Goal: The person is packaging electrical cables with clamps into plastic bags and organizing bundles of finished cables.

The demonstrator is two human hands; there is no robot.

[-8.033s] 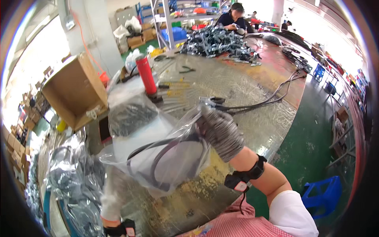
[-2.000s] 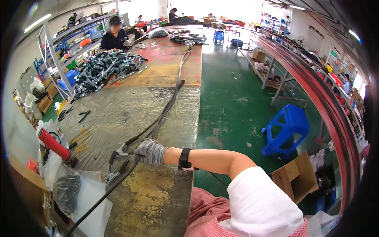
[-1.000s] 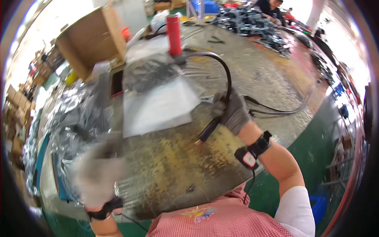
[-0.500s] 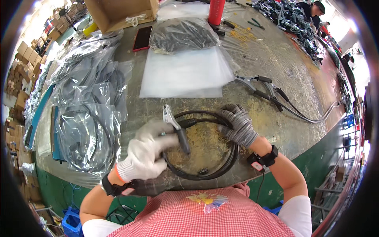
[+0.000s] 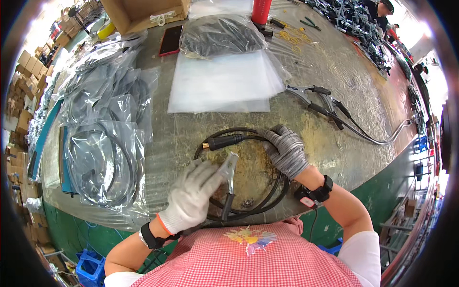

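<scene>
A coiled black cable (image 5: 281, 197) lies on the table in front of me. My right hand (image 5: 287, 151), in a grey striped glove, is closed over the coil's upper right side. Along the top of the coil sits a black plug with a brass tip (image 5: 224, 142). Inside the loop, tilted, is a metal clamp (image 5: 231, 179) with black-sleeved handles. My left hand (image 5: 192, 192), in a white glove, is at the coil's left side, fingers closed at the clamp; its palm side is hidden.
Bagged cables (image 5: 104, 165) cover the left side. Clear plastic bags (image 5: 222, 86) lie ahead, under a bagged black bundle (image 5: 222, 36). A phone (image 5: 170, 40), a carton (image 5: 143, 16) and a red bottle (image 5: 260, 11) are farther back. Another clamp with cable (image 5: 330, 109) lies right; many clamps (image 5: 339, 19) are piled beyond.
The clamp has swung right and down into the loop, with my left hand shifting right beside it. The brass-tipped plug is now exposed. My right hand stays on the coil.
</scene>
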